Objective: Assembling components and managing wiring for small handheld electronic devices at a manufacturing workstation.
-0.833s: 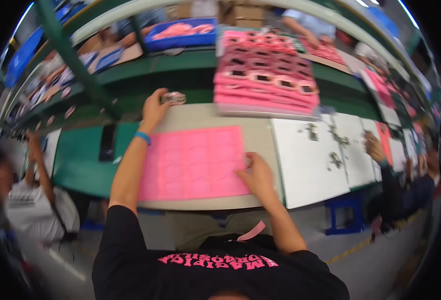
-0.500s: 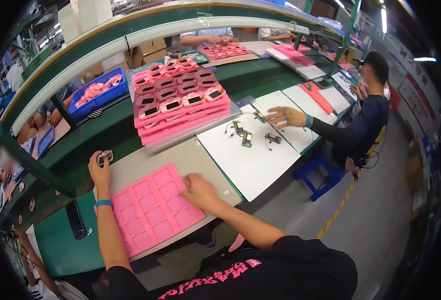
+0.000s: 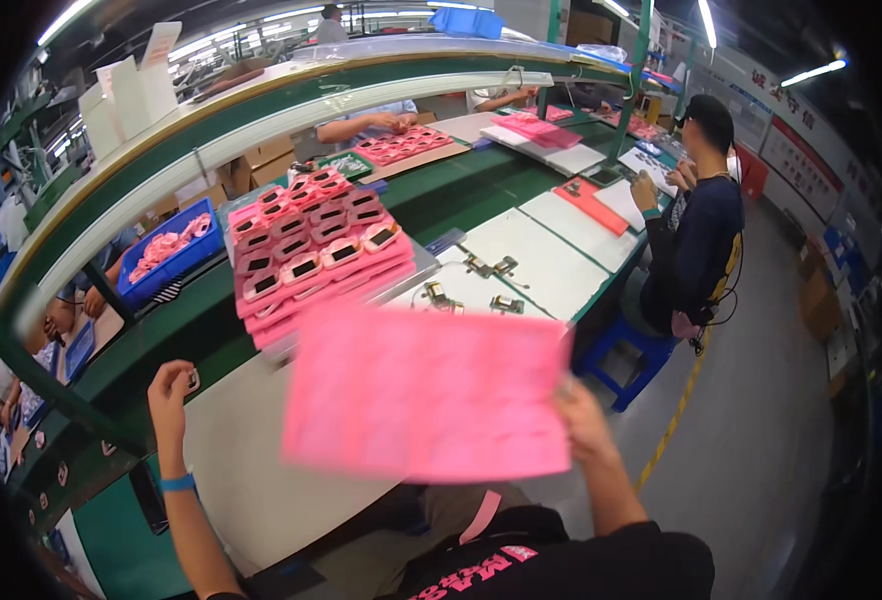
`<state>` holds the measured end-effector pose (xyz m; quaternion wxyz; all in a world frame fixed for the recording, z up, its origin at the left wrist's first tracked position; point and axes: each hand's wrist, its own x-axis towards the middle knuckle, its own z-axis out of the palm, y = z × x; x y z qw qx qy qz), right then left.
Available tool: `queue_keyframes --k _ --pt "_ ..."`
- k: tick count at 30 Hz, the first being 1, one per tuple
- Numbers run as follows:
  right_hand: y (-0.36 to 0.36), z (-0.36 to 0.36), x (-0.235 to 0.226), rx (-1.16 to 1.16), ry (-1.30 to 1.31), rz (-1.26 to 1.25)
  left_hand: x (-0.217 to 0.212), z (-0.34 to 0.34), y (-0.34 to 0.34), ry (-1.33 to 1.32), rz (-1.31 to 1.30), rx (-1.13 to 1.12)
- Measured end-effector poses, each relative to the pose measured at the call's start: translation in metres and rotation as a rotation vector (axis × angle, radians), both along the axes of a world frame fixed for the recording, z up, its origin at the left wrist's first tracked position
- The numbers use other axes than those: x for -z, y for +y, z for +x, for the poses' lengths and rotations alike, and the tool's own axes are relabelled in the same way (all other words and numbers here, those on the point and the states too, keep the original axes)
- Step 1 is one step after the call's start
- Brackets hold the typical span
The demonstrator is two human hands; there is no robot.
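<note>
Wearer at the desk (image 3: 271, 450), pink tray (image 3: 426, 395) as centre of the dial, 12 pointing away from the wearer.

Tray hangs raised over the near part of the desk, broad face toward us, motion-blurred; rows of shallow recesses just discernible. Right hand (image 3: 583, 420) sits at 3 o'clock, its grip closed on the tray's right edge; separate fingers too blurred to make out.

Left hand (image 3: 169, 385) out at 9 o'clock, near the desk's far left corner, fingers bent, blue wristband (image 3: 176, 483) below. Small pale-rimmed device (image 3: 193, 380) right beside the fingertips; cannot tell whether that grip is closed on it or only next to it.

At 11, a stack of pink trays (image 3: 346, 285), top layers carrying pink devices with dark screens. At 12, small circuit boards with wires (image 3: 441, 298) lie on white sheets (image 3: 516, 238). At 10, a blue bin (image 3: 171, 275) of pink parts. Dark phone (image 3: 149, 495) at 8, partly hidden by the left forearm.

Co-worker (image 3: 706, 220) in cap and dark top at 2, both hands raised; blue stool (image 3: 626, 368) lower, near 3.
</note>
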<state>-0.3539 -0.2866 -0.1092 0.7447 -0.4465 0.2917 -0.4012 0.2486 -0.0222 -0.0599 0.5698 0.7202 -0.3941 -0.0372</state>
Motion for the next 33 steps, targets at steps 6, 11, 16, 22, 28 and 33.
queue_keyframes --k 6,11,16,22,28,33 --pt "-0.18 -0.061 0.001 0.642 -0.161 -0.12 0.032 -0.037 -0.038 0.101 0.089 -0.022" --pt "-0.409 0.016 0.013 0.616 -0.335 -0.142 0.039 -0.044 -0.073 0.186 0.115 -0.068" --pt "-0.558 0.157 -0.084 0.442 -0.132 -0.22 0.026 -0.051 -0.097 0.224 0.157 -0.112" --pt "-0.589 0.26 -0.093 0.199 0.13 -0.281 0.021 -0.05 -0.105 0.264 0.263 -0.146" --pt "-0.551 0.279 -0.05 -0.208 0.39 -0.291 0.025 -0.008 -0.136 0.264 0.206 -0.224" --pt "-0.432 0.342 -0.032 -0.553 0.391 -0.369 0.019 0.012 -0.166 0.329 0.187 -0.212"
